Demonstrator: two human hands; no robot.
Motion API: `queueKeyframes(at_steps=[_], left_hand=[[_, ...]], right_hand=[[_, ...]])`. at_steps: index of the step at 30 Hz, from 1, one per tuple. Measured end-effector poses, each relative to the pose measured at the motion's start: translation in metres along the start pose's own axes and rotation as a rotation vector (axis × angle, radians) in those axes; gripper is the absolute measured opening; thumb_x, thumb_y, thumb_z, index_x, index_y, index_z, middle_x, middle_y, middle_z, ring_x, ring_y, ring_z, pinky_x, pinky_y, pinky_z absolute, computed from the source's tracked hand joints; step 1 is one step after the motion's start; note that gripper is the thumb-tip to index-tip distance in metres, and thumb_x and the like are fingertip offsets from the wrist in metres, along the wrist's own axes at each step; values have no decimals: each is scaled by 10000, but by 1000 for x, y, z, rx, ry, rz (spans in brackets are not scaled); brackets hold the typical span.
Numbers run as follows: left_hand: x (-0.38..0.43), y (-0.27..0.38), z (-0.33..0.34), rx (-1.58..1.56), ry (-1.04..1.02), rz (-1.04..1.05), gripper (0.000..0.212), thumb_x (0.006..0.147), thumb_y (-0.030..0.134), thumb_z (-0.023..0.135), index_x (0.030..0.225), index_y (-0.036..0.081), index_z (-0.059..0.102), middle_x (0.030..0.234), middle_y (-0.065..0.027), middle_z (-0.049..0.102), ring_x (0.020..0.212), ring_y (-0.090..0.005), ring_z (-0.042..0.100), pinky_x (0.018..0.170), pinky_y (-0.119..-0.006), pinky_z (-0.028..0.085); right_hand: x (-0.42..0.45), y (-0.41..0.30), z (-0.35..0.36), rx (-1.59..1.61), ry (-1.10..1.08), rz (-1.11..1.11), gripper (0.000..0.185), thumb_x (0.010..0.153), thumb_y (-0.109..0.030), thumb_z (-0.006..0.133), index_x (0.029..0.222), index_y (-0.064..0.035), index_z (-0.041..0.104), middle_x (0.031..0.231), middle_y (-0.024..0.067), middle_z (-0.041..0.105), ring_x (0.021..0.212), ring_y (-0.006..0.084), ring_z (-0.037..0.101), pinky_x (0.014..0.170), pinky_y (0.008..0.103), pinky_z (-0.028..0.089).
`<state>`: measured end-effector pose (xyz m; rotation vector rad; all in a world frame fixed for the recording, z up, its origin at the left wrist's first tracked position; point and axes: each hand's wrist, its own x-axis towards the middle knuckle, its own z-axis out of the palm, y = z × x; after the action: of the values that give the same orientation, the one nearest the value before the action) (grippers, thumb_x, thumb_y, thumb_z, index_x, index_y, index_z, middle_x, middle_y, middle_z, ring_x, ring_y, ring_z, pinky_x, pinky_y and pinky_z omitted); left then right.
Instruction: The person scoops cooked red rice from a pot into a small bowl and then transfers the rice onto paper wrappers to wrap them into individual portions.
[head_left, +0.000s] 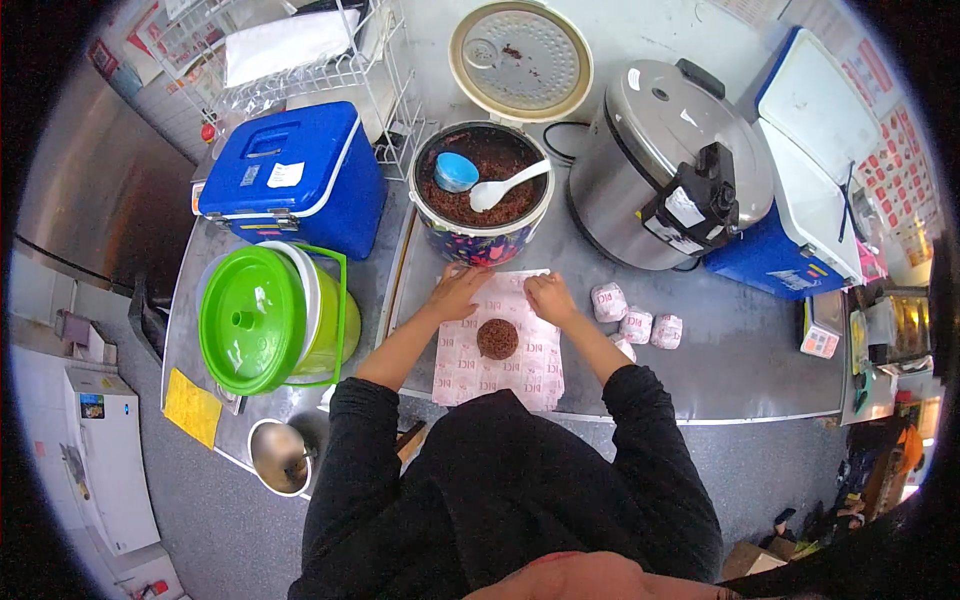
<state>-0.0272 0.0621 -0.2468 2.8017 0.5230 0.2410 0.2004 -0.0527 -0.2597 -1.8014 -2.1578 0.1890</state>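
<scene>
A round portion of brown-red rice (497, 339) lies on a stack of pink printed wrapping paper (499, 381) at the counter's front edge. My left hand (459, 292) is at the upper left corner of the paper, thumb apart from the fingers; whether it pinches the sheet is hard to tell. At the opposite upper corner my right hand (550, 298) has its fingers curled on the paper's edge. Behind the paper stands an open rice cooker (484, 244) of cooked rice, with a blue cup (456, 172) and a white rice paddle (510, 186) resting inside.
Several wrapped rice parcels (636, 326) sit right of my right hand. A large steel cooker (637, 180) and an open blue cooler (787, 247) stand behind them. On the left are a shut blue cooler (292, 172), a green-lidded bucket (255, 319) and a pot (280, 456).
</scene>
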Motion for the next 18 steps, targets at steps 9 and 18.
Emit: queueKeyframes(at_steps=[9, 18], left_hand=[[-45, 67, 1, 5, -151, 191, 716, 770, 485, 538, 1309, 39, 382, 1363, -138, 386, 1179, -272, 445, 993, -526, 242], [-86, 77, 15, -127, -139, 156, 795, 760, 448, 572, 1377, 38, 282, 1445, -131, 259, 1297, -310, 275, 1008, -503, 204]], right_hand=[[-68, -31, -12, -62, 40, -300, 275, 673, -151, 673, 916, -102, 555, 915, 39, 578, 888, 219, 539, 808, 382, 368], [-99, 23, 50, 577, 360, 478, 299, 716, -8, 628, 1012, -9, 578, 799, 42, 594, 674, 115, 556, 592, 222, 441]])
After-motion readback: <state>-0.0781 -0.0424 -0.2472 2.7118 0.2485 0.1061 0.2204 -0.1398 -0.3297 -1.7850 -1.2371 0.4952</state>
